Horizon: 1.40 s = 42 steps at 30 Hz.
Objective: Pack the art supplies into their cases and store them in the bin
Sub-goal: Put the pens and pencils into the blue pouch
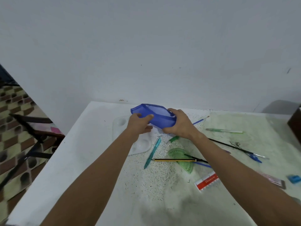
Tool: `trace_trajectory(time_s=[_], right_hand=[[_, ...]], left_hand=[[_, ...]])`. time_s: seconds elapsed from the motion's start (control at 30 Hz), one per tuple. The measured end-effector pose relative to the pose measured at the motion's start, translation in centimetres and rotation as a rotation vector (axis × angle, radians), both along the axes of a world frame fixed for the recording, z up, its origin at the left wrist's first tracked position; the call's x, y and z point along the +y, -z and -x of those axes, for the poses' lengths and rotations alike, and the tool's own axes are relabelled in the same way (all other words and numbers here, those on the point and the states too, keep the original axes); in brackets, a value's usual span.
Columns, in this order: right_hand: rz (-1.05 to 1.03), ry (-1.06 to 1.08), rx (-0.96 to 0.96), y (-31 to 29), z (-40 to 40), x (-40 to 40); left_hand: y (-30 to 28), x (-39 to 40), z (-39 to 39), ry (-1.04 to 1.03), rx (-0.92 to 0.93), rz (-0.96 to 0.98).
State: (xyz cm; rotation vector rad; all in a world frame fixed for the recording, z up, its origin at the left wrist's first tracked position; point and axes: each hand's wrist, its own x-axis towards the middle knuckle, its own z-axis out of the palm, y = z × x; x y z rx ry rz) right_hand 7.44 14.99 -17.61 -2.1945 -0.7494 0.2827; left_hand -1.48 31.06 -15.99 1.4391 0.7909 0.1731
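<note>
There is one view, from a wide-angle camera worn on the person's head. It looks forward and down over a white table [91, 160] that fills the lower frame, with a bare wall [146, 46] across the upper half. Both forearms reach in from the bottom edge, near the lens; tiled floor [14, 111] shows at left.

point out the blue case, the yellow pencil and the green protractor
blue case [160, 119], head view, on its translucent side wall
yellow pencil [175, 160], head view, mid-shaft
green protractor [176, 153], head view, on its curved upper part
</note>
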Motion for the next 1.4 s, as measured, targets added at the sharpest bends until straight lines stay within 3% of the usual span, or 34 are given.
trace_trajectory(time_s=[0.17,0.37,0.47,0.6,0.73,0.87,1.13,1.27,1.4], right_hand=[[-0.294,-0.081,-0.034,-1.6,3.1,-3.6],[-0.718,0.185,0.439,-4.3,4.9,-8.7],[-0.746,0.288,0.652,-4.7,4.9,-11.4],[-0.642,0.180,0.873,-4.7,5.7,-14.6],[-0.642,0.168,0.780,-4.6,6.5,-17.5],[-0.578,0.213,0.610,-4.4,7.7,-19.8],[-0.561,0.120,0.486,-4.6,10.3,-22.7],[-0.555,0.304,0.463,-5.0,9.9,-24.2],[-0.606,0.461,0.406,-5.0,8.6,-27.4]], left_hand=[[-1.3,-3.5,0.9,-0.086,-0.227,0.216],[-2.4,-8.1,3.2,-0.027,-0.445,0.316],[-2.2,-10.3,4.3,0.038,-0.482,0.325],[-1.5,-13.4,5.5,0.183,-0.475,0.311],[-1.6,-16.8,6.3,0.274,-0.332,0.156],[-1.8,-19.2,5.9,0.318,-0.083,-0.282],[-3.6,-23.8,5.2,0.591,-0.106,-0.201],[-3.2,-24.1,4.8,0.500,-0.128,-0.216],[-2.3,-23.4,4.3,0.504,-0.153,-0.438]])
